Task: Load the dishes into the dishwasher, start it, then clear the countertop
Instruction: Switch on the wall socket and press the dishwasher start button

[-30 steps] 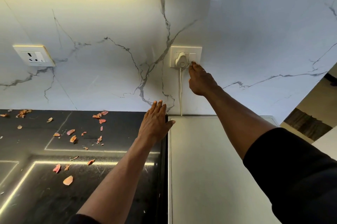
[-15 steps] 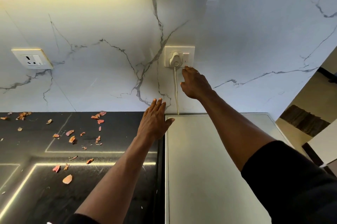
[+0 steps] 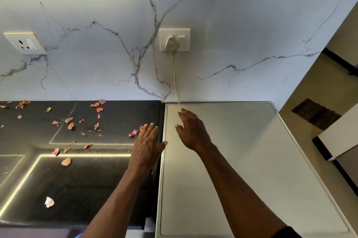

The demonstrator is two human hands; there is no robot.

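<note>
One part only of the dishwasher (image 3: pixel 242 160) in view: flat grey top, flush against the right edge of the black countertop (image 3: pixel 87 189); front cut off below. Right hand (image 3: pixel 193 133) over its back left corner, fingers loosely spread, holding nothing; touching or hovering, cannot tell. Left hand (image 3: pixel 145 146) flat on the countertop's right edge, fingers straight and together, thumb reaching the dishwasher's rim. Peel scraps (image 3: pixel 65 161) strewn across the countertop. Plug (image 3: pixel 170 44) in wall socket (image 3: pixel 185 31) behind, cable (image 3: pixel 175 79) dropping to the back edge.
</note>
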